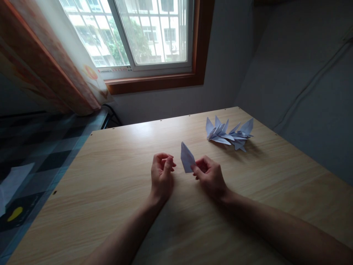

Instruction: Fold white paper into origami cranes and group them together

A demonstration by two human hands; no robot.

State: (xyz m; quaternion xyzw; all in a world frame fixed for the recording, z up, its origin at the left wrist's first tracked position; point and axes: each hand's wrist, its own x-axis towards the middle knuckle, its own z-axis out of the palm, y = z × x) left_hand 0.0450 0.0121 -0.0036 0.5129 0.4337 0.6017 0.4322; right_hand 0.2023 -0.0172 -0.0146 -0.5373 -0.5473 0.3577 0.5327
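A folded piece of white paper with a pointed top stands upright over the middle of the table, pinched at its lower right corner between the thumb and fingers of my right hand. To the left of the paper, a small gap apart from it, is my left hand. Its fingers are curled in toward the thumb, and nothing shows between them. Behind my right hand lies a cluster of folded white paper pieces with pointed tips, joined or overlapping; I cannot tell which.
The pale wooden table has its far edge near the wall below a window. An orange patterned curtain hangs at the left. Beside the table, a checked cloth surface carries a white sheet.
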